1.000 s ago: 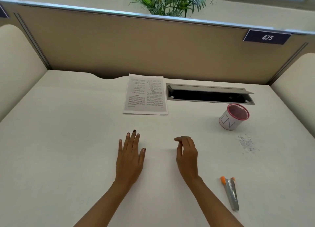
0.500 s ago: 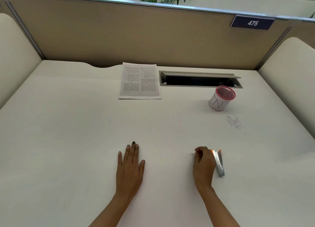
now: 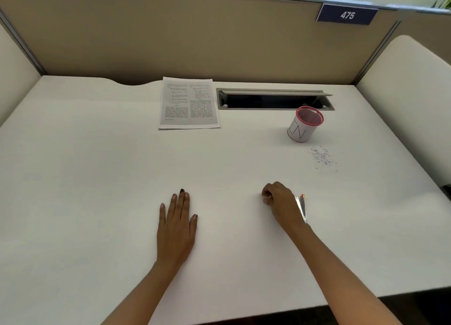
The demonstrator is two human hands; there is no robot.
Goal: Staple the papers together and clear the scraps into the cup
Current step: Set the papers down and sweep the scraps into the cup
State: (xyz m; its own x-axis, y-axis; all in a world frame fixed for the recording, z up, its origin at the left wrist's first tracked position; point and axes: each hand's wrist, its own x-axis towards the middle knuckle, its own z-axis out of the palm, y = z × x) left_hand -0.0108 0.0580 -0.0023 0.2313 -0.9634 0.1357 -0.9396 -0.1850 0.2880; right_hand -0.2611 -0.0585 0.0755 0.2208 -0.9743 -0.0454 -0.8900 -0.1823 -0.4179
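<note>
As I am judging it, neither of the 2 jobs is done yet. The white surface (image 3: 97, 178) is carrying everything. The printed papers (image 3: 189, 103) are lying flat at its far edge, well apart from both my hands, and I cannot make out any staple in them. The pink-rimmed cup (image 3: 305, 125) is standing to their right, near the open cable slot (image 3: 273, 99). My left hand (image 3: 177, 224) is resting flat on the surface, fingers straight, holding nothing. My right hand (image 3: 280, 202) is curling its fingers round the orange-tipped stapler (image 3: 302, 206) near the front of the surface. Only a sliver of the stapler is showing at the hand's right edge. The paper scraps (image 3: 322, 156) are lying scattered just in front of the cup, with none swept in as far as I can see. Stapling and clearing are both still waiting.

Compared with 0.5 s ago, the papers, cup and scraps are lying as they were, and my left hand is staying put. My right hand, then just beside the stapler, is now closing over it and hiding most of its length.
</note>
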